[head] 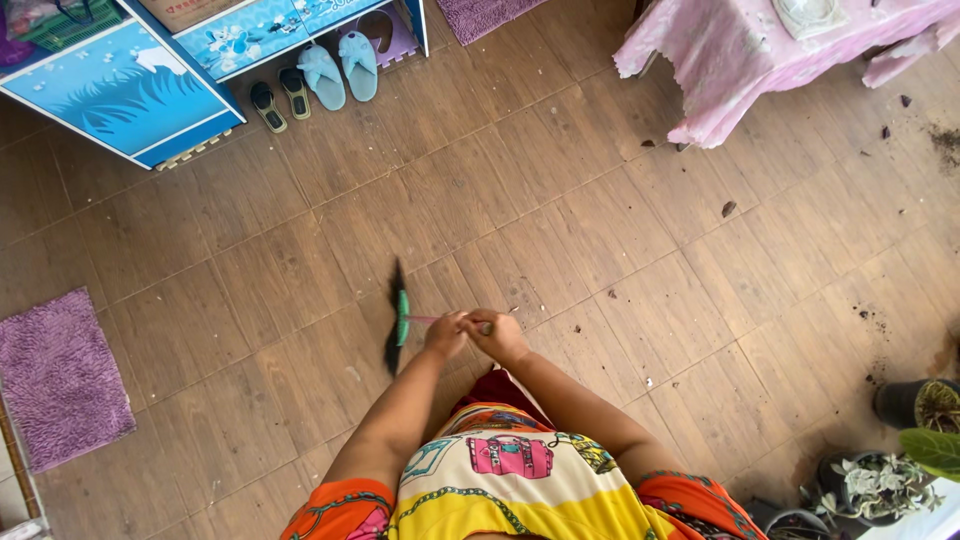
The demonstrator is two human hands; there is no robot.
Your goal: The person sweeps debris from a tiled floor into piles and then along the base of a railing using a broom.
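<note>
1. Wood-look brown tiles [600,230] fill the view below me, and over them both my hands meet on one broom handle [425,319], a thin pinkish stick that runs nearly level from my hands out to my left.
2. My left hand [446,333] is curled shut around the handle, fingers wrapped right over it, knuckles up.
3. My right hand [497,335] is closed on the handle's end, touching my left hand; a small stub of the stick shows between my fingers.
4. At the far end of the handle sits the broom head [398,318]: a green bar with dark bristles spreading above and below it, resting on the floor just left of my hands.
5. Scattered dirt crumbs [728,209] lie well apart from the broom, off to the right, with darker soil near the potted plants [880,485] at the lower right.
6. A pink cloth-covered table [740,60] stands at the upper right, its top cut off by the edge.
7. Pale blue slippers [340,70] and dark sandals [280,98] sit by a blue cabinet [120,90] at the upper left; a purple mat [60,375] lies at the far left.
8. Hard to make out: most of the handle is hidden inside my fists, my palms cannot be seen, and the bristles blur into one dark streak.
</note>
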